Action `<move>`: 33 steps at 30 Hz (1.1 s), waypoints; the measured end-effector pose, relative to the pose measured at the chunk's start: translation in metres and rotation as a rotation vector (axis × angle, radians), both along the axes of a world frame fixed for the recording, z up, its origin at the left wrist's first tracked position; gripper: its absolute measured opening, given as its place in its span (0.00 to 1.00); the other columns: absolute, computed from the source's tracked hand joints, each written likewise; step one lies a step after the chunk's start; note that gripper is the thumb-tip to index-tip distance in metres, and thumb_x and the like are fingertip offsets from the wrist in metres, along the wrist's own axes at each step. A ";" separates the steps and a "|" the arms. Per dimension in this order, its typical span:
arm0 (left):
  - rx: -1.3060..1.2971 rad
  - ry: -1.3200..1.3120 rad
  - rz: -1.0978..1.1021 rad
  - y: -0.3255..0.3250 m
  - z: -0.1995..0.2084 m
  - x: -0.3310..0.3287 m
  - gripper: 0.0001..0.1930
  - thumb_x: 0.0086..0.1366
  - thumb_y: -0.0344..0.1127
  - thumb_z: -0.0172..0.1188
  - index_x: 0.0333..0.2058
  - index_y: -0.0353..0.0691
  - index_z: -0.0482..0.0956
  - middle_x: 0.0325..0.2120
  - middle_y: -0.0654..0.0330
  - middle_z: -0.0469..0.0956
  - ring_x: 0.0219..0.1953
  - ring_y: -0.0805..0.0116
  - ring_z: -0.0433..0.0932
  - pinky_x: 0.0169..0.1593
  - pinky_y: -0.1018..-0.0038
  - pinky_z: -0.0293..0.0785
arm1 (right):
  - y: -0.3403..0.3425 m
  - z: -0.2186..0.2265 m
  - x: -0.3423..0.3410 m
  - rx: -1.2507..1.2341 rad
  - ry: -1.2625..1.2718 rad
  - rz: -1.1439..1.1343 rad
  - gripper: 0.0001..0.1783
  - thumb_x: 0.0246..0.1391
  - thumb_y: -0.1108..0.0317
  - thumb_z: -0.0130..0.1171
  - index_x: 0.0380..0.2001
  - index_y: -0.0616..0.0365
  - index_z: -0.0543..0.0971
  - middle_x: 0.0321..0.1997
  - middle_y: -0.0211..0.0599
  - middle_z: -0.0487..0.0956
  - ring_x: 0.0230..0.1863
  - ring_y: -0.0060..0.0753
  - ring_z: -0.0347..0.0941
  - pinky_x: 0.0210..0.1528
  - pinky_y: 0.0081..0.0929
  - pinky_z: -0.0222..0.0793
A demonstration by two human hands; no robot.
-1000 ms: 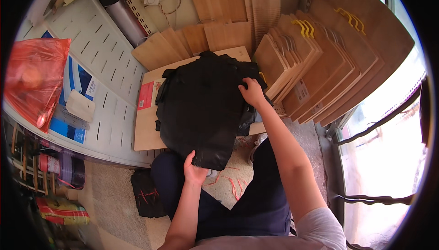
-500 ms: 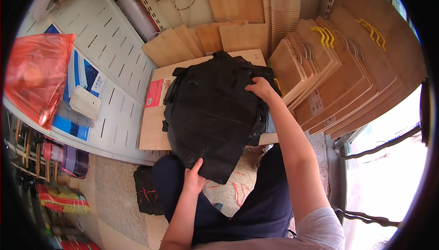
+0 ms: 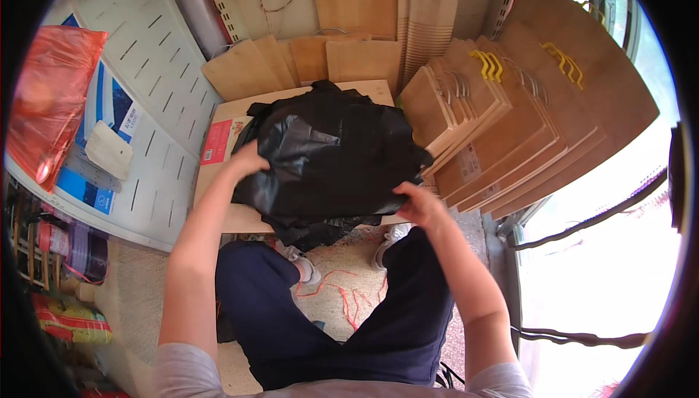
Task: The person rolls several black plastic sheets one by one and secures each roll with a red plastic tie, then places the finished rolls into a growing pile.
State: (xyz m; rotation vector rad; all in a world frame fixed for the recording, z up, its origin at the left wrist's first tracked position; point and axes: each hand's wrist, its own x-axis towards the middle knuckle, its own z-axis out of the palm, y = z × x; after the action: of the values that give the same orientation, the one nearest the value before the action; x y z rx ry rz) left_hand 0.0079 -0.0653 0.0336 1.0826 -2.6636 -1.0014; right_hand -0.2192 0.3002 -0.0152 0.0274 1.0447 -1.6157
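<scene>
Bag: I see the crumpled black plastic bag (image 3: pixel 328 161) lying on the flat brown cardboard sheet (image 3: pixel 218 179).
Left hand (image 3: pixel 246 161): pinching the bag's left edge.
Right hand (image 3: pixel 416 203): gripping its lower right edge.
Beside: stacked brown paper carrier bags (image 3: pixel 510 128).

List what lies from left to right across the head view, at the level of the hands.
Red plastic bag → white perforated panel → left hand → black garment → right hand → stacked brown paper bags.

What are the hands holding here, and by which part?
Both hold the black plastic bag: the left hand at its left edge, the right hand at its lower right edge.
</scene>
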 end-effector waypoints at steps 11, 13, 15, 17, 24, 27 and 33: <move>-0.322 0.153 0.168 0.099 0.010 -0.009 0.19 0.56 0.42 0.64 0.41 0.40 0.70 0.32 0.53 0.75 0.34 0.54 0.78 0.39 0.69 0.75 | -0.099 -0.010 0.159 -0.100 -0.447 -0.307 0.13 0.50 0.71 0.64 0.39 0.56 0.74 0.43 0.36 0.74 0.47 0.34 0.71 0.53 0.33 0.69; 0.215 0.060 0.265 0.115 -0.006 0.031 0.21 0.58 0.49 0.64 0.40 0.40 0.70 0.27 0.56 0.75 0.28 0.62 0.78 0.35 0.72 0.75 | -0.115 -0.008 0.173 -0.087 -0.494 -0.296 0.15 0.49 0.74 0.63 0.41 0.55 0.72 0.42 0.34 0.76 0.45 0.32 0.72 0.49 0.31 0.70; 0.506 0.194 0.394 0.130 -0.013 0.051 0.22 0.59 0.51 0.63 0.40 0.40 0.70 0.29 0.56 0.75 0.31 0.65 0.78 0.36 0.72 0.75 | -0.127 -0.006 0.189 -0.085 -0.469 -0.324 0.11 0.50 0.71 0.63 0.37 0.57 0.74 0.40 0.35 0.74 0.44 0.31 0.71 0.48 0.28 0.70; 0.794 0.341 0.516 0.133 -0.025 0.065 0.24 0.59 0.54 0.63 0.40 0.40 0.70 0.32 0.55 0.75 0.34 0.67 0.78 0.36 0.71 0.75 | -0.131 -0.014 0.202 -0.100 -0.467 -0.302 0.11 0.51 0.70 0.63 0.37 0.57 0.74 0.40 0.35 0.73 0.43 0.31 0.70 0.46 0.27 0.70; 0.994 0.792 0.521 0.124 -0.065 0.073 0.23 0.58 0.40 0.64 0.49 0.41 0.66 0.42 0.56 0.73 0.43 0.64 0.75 0.40 0.65 0.75 | -0.113 -0.015 0.220 -0.135 -0.430 0.057 0.15 0.53 0.66 0.63 0.43 0.56 0.74 0.47 0.38 0.74 0.51 0.32 0.70 0.51 0.32 0.70; 0.875 0.742 0.420 0.111 -0.073 0.076 0.22 0.58 0.31 0.61 0.51 0.41 0.65 0.43 0.59 0.73 0.43 0.64 0.75 0.41 0.65 0.74 | -0.068 0.012 0.201 -0.090 -0.208 0.389 0.16 0.56 0.63 0.60 0.45 0.59 0.74 0.47 0.39 0.76 0.51 0.34 0.73 0.52 0.35 0.72; 0.814 0.539 0.383 0.074 -0.066 0.095 0.24 0.57 0.24 0.56 0.54 0.45 0.66 0.44 0.61 0.74 0.46 0.66 0.74 0.44 0.66 0.74 | -0.015 0.014 0.084 0.171 1.367 0.117 0.20 0.46 0.78 0.57 0.45 0.56 0.75 0.44 0.38 0.78 0.42 0.39 0.76 0.45 0.33 0.74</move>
State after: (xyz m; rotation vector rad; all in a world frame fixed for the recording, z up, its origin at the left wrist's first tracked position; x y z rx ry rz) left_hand 0.1031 0.0091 -0.0321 1.1292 -1.5503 -1.9867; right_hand -0.1353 0.2855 -0.0007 -1.1329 2.1250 -1.3227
